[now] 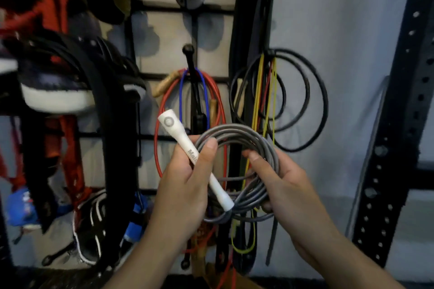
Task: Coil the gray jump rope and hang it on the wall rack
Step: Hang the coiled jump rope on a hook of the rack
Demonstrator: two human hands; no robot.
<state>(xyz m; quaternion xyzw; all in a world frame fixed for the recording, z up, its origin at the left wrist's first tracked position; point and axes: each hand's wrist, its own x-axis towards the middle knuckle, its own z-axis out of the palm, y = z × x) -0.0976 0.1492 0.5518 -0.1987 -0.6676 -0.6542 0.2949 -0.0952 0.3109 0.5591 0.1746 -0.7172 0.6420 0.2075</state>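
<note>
Gray jump rope (237, 138), coiled, in both hands.

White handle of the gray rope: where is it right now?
Head view, centre: the white handle runs diagonally through the left hand, against the left edge of the gray rope coil, just below the black hook.

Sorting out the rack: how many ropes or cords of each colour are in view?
Gray jump rope, in both hands: 1
Red rope: 1
Blue rope: 1
Yellow cord: 1
Black coil: 1
Total: 5
</note>
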